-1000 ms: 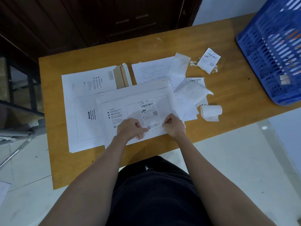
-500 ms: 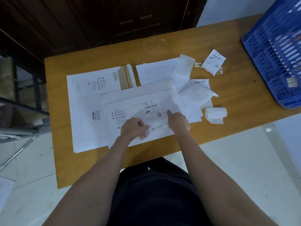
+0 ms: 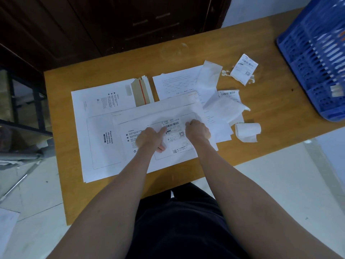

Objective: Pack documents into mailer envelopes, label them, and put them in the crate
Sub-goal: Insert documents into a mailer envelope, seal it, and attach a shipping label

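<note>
A: From the head view, where's the envelope?

B: The top envelope lies flat on the wooden table, near the front edge, on top of a bigger stack of envelopes. The shipping label sits inside the printed box on its face.

A: And the hands?

B: Both are down on the label. The left hand presses at the label's left edge with its forefinger stretched out toward the barcode and the other fingers loosely curled; it grips nothing. The right hand rests at the label's upper right with fingers curled under. Whether it pinches a corner or just presses with the knuckles, I cannot tell.

A: How will the envelope handle?

B: I'd judge it light and fairly stiff, like thin card, and smooth enough to slide on the stack below. Take it by a long edge, clear of the label, so the sticker isn't peeled or creased.

A: Where does it go?

B: The blue crate stands at the table's far right, well apart. Loose backing papers and a label roll lie between.
</note>
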Demonstrator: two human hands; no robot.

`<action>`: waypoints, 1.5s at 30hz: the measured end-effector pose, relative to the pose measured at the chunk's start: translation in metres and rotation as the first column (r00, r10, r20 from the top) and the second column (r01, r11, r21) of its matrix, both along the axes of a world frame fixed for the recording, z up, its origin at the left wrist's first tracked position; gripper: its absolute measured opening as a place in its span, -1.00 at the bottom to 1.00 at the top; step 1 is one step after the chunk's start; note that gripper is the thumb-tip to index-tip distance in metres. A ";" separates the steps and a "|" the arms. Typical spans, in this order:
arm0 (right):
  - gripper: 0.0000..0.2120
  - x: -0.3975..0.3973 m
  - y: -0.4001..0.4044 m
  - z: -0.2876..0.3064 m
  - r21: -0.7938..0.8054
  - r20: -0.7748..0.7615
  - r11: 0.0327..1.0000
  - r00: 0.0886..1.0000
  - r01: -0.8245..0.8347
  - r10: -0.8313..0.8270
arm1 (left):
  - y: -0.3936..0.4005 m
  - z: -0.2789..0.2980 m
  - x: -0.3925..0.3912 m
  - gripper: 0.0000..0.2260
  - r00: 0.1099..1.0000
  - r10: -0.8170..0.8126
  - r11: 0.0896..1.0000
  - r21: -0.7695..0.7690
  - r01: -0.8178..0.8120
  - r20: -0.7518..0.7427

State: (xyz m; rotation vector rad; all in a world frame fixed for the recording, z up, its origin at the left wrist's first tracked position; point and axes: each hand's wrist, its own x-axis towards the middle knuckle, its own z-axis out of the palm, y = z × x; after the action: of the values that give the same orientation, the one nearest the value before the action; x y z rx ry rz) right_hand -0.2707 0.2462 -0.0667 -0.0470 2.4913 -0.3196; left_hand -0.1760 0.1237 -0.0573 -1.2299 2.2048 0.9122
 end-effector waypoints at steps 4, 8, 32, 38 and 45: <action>-0.39 -0.009 -0.012 0.005 0.069 0.024 0.998 1.000 -0.004 0.002 | -0.005 0.000 -0.012 -0.43 0.997 -0.043 0.995 -0.087 0.048 0.062; -0.42 -0.015 -0.017 0.004 0.118 -0.032 0.992 0.998 -0.042 0.046 | -0.011 -0.006 -0.018 -0.42 0.994 -0.016 0.991 -0.129 0.030 0.105; -0.39 -0.009 0.016 0.018 0.022 -0.143 0.989 0.980 0.146 -0.142 | 0.028 0.009 -0.036 -0.65 0.874 -0.409 0.911 -0.178 0.372 -0.263; -0.73 -0.026 0.029 0.023 -0.287 0.073 0.856 0.901 0.430 -0.428 | 0.026 0.016 -0.046 -0.55 0.914 -0.366 0.930 -0.104 0.353 -0.175; -0.87 -0.038 0.026 0.050 -0.488 0.307 0.639 0.802 0.595 -0.512 | 0.037 0.031 -0.056 -0.43 0.929 -0.361 0.932 -0.065 0.356 -0.081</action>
State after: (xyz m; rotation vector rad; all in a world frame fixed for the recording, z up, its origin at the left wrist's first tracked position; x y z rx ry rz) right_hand -0.3088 0.2720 -0.0169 0.5051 2.1178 -1.2797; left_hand -0.2322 0.1605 -0.0263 -0.7749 2.4295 0.7805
